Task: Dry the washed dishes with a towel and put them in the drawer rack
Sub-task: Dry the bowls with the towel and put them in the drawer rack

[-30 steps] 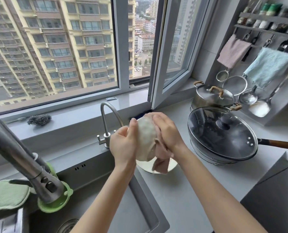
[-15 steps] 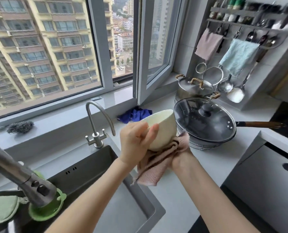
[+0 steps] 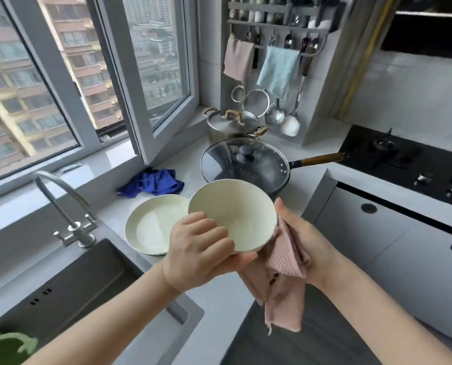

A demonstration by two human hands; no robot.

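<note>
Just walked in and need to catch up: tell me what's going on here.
A person is drying a bowl. The left hand grips the bowl by its near rim, with the opening tilted toward the camera. The right hand holds a pink towel against the bowl's outer side. A plate lies on the counter beside the sink.

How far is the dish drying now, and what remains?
Done: nothing visibly put away yet. In hand: the left hand grips the cream bowl; the right hand holds the pink towel against its outside. Left: the cream plate on the counter beside the sink, then storing both.
</note>
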